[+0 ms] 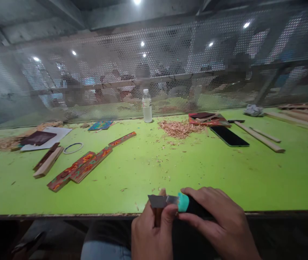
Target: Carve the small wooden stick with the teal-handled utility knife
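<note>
At the front edge of the green table, my left hand is closed around a small brown wooden piece, most of it hidden by the fingers. My right hand grips a utility knife with a black and teal handle. Its metal blade points left and lies over the top of the wooden piece. My left thumb is up against the knife near the blade's base.
On the green table are painted wooden strips, a wood block, a white ring, a bottle, wood shavings, a phone and sticks. A perforated screen stands behind.
</note>
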A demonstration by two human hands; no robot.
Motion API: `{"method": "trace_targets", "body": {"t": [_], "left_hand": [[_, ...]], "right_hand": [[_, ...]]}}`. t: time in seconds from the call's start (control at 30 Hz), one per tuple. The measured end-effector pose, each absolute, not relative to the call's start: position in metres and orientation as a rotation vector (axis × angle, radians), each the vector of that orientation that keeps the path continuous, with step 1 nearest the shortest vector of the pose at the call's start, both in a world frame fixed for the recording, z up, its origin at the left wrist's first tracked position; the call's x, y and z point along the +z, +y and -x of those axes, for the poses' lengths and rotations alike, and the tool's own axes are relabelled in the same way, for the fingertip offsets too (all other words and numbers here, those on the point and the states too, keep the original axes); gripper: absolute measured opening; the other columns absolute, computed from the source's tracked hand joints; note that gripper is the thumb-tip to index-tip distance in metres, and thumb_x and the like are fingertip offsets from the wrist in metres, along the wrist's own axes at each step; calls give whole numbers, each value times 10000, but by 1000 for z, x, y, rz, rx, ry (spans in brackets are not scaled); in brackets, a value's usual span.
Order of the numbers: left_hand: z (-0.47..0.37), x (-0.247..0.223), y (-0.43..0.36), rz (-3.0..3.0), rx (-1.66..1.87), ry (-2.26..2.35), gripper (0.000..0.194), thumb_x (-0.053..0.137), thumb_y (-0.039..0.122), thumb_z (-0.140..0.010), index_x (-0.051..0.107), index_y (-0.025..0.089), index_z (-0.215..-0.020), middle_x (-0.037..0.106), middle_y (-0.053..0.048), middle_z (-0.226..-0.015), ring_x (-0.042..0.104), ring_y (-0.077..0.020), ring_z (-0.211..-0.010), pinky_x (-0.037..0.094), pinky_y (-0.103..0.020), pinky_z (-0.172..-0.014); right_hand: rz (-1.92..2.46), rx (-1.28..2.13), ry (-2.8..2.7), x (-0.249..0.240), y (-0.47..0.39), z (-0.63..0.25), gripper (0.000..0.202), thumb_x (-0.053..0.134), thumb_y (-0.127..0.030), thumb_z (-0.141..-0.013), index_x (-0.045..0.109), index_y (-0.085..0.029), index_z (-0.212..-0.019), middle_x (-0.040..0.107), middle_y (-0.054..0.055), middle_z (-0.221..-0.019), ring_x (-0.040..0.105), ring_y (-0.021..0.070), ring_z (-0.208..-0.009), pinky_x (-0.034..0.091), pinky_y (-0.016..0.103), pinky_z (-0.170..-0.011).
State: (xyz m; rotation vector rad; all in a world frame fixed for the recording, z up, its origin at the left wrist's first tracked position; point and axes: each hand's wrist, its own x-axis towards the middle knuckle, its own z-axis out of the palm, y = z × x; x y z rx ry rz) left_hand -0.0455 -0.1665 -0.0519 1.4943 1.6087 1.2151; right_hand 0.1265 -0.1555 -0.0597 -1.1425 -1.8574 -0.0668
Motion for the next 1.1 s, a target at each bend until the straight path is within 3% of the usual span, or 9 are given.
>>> {"method": "trace_targets", "body": {"t": [0.13,0.3,0.43,0.6,0.73,0.8,0.87,0.93,1.1], "left_hand": [[45,-50,-167,-1491,1208,1664,647,474,744,-934,805,208,-1079,830,-131,-1018,785,-327,-943,573,-348,-746],[45,-45,-167,-1536,1136,1684,692,418,780,-935,746,192,-774,649,-5,-566,579,-169,-540,406,-244,-547],[47,-44,-167,-1531,1166,1649,685,445,796,-914,742,186,-817,561,20,-574,489,-146,-537,389,-235,-556],[49,-39,-169,-1521,1175,1510,573,472,713,-954,716,199,-889,598,5,-649,558,-157,-577,417,-240,-582],[50,-34,-170,-1340,1015,1318,538,493,707,-948,690,207,-943,495,54,-522,504,-138,-422,393,-218,-442],[51,-36,-170,-1337,1027,1257,532,532,704,-934,707,203,-980,591,20,-587,605,-172,-542,476,-230,-524],[53,-39,-170,-1372,1129,1209,567,576,720,-905,724,196,-1063,741,-58,-855,695,-226,-833,541,-270,-762],[54,-43,-170,-1360,1175,1139,653,587,757,-877,704,185,-1170,761,-101,-1064,692,-262,-1021,524,-299,-895],[53,-42,-166,-1354,1151,974,678,545,758,-904,653,170,-1223,725,-98,-1085,680,-230,-963,517,-268,-811]], "right_hand": [[1164,-165,-1839,-62,-157,-124,334,659,-490,-976,652,-233,-1190,750,21,-903,661,189,-789,426,330,-776],[1198,-149,-1696,-63,-155,-120,278,690,-455,-966,672,-251,-1152,756,22,-912,686,200,-799,456,327,-787],[1242,-78,-1582,-63,-153,-118,267,694,-491,-951,699,-284,-1119,758,21,-928,694,220,-815,473,339,-783],[1237,-50,-1599,-61,-155,-120,255,678,-494,-961,700,-294,-1118,760,29,-933,692,222,-810,486,348,-768],[1196,-10,-1690,-59,-156,-125,290,667,-537,-956,692,-302,-1124,768,13,-924,700,202,-804,490,323,-758],[1170,14,-1733,-58,-156,-127,311,674,-560,-942,693,-305,-1118,769,4,-908,699,196,-792,492,312,-744],[1151,38,-1757,-56,-156,-129,324,688,-567,-928,696,-301,-1112,762,0,-879,692,193,-773,498,303,-721],[1138,66,-1785,-55,-156,-131,333,699,-568,-920,703,-293,-1106,745,-2,-838,680,186,-744,499,295,-688],[1108,117,-1865,-51,-156,-136,393,690,-616,-903,727,-269,-1085,716,8,-789,659,183,-696,487,298,-641]]}}
